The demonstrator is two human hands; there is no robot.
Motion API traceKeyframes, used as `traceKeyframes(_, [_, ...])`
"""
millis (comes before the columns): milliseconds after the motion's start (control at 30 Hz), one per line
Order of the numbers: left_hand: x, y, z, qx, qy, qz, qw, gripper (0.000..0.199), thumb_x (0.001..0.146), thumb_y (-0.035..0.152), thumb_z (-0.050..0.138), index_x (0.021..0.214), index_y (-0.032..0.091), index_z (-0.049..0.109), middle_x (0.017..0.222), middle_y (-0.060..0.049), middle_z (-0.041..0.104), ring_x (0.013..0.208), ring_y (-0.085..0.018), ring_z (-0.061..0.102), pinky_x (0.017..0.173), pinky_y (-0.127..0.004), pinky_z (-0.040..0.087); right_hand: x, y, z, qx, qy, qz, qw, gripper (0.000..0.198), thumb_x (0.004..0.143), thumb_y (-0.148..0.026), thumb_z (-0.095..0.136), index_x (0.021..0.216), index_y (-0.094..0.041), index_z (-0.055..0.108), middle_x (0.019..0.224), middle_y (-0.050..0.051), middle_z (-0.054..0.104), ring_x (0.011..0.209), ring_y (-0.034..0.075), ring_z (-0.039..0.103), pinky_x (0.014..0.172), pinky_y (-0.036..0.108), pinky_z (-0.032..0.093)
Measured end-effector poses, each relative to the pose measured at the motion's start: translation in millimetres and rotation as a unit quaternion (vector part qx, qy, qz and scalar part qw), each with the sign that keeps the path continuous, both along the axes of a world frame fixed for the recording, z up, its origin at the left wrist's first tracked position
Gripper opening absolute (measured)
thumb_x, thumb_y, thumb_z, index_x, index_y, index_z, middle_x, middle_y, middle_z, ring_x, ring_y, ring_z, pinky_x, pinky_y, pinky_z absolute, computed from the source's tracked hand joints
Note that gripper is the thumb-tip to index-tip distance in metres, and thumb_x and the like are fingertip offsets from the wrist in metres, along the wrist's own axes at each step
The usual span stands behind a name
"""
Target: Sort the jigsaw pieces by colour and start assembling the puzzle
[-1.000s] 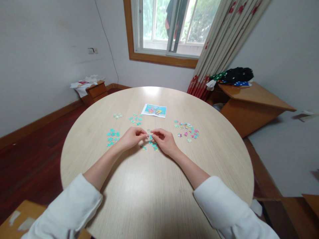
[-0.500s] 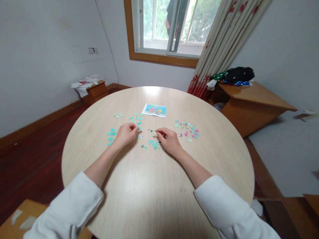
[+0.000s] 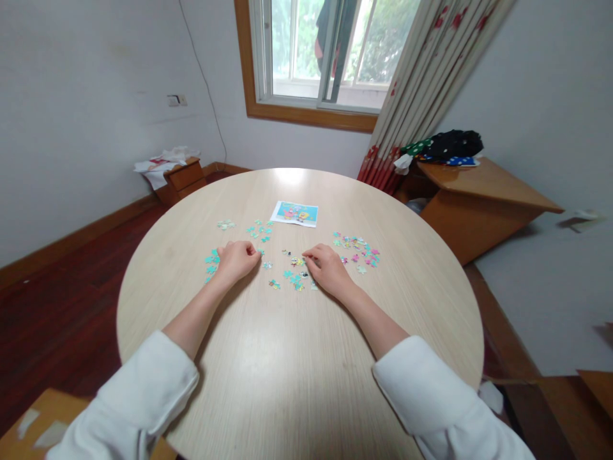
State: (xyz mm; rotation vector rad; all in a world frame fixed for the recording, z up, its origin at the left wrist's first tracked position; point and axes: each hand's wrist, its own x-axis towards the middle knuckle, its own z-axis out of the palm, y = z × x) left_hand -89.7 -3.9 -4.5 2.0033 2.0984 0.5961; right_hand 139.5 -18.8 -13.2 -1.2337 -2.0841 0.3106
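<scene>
Puzzle pieces (image 3: 288, 274) flat at mixed angles, individual long axes unclear

Daylight from the pale, washed-out window (image 3: 292, 48) leaves white glare on the far side of the table (image 3: 282, 370). Soft shadows lie beside the arms (image 3: 191, 313). The floor (image 3: 71, 268) is dim, the pieces (image 3: 355, 258) look slightly blurred, and wide-angle distortion stretches the outer edges.
</scene>
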Motion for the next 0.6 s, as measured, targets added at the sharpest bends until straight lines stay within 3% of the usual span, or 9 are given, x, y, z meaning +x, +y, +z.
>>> traceKeyframes(133, [1.2,-1.0,2.5,-0.018,-0.003,0.000,1.000,0.021,0.072,0.032,0.048,0.057,0.019,0.056,0.065,-0.007,0.064,0.075,-0.026,0.057,0.079,-0.043,0.032,-5.4,-3.0,0.3,-0.022,-0.048,-0.008,0.999,0.013,0.083,-0.022,0.057,0.089,-0.017,0.068,0.088,0.008,0.062,0.086,0.019,0.055,0.079,0.033,0.041])
traceKeyframes(300, [9.0,-5.2,7.3,0.009,-0.025,-0.003,1.000,0.020,0.072,0.029,0.050,0.056,0.018,0.054,0.064,-0.004,0.062,0.074,-0.023,0.056,0.080,-0.040,0.031,-9.1,-3.7,-0.8,-0.017,-0.077,-0.035,0.996,0.019,0.082,-0.032,0.062,0.092,-0.017,0.068,0.091,0.008,0.062,0.089,0.021,0.055,0.079,0.034,0.038])
traceKeyframes(600, [32.2,-18.8,15.7,0.027,-0.062,-0.090,0.994,0.019,0.076,0.031,0.054,0.063,0.017,0.057,0.080,-0.006,0.066,0.082,-0.021,0.054,0.079,-0.037,0.030,-18.6,-3.8,-0.9,-0.033,-0.088,-0.043,0.995,0.020,0.081,-0.031,0.062,0.098,-0.020,0.068,0.098,0.008,0.061,0.097,0.022,0.052,0.083,0.038,0.032])
